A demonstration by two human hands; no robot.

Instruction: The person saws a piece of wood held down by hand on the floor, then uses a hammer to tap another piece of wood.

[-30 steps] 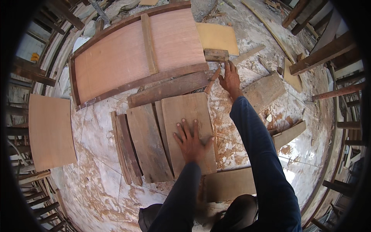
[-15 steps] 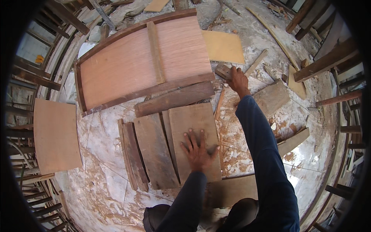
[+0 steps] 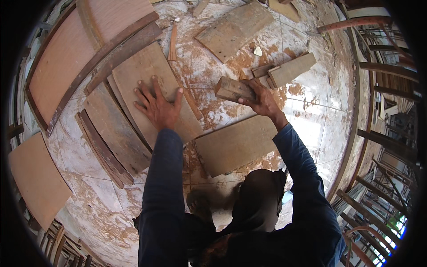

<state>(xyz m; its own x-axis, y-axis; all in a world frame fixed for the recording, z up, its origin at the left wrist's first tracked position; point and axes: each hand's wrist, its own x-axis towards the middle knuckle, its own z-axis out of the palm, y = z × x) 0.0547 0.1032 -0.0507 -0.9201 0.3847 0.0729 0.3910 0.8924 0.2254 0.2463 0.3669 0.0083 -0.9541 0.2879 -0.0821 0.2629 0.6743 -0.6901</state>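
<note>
My left hand (image 3: 158, 106) lies flat, fingers spread, on a wide weathered board (image 3: 147, 75) lying on the pale stained floor. My right hand (image 3: 260, 99) is raised over the floor and grips a short thick wooden block (image 3: 232, 89) by its right end. Under that arm lies another flat brown board (image 3: 235, 144). Both forearms wear dark blue sleeves.
A large curved reddish panel (image 3: 66, 62) with a wooden frame lies at the upper left. Narrow planks (image 3: 111, 142) are stacked left of my left hand. More boards (image 3: 233, 29), (image 3: 291, 69) lie ahead. A plywood sheet (image 3: 33, 178) rests at the left. Wooden frames (image 3: 382, 147) ring the right side.
My right hand has come back from the far planks holding the short block. The view has swung right. My left hand stays pressed on the wide board.
</note>
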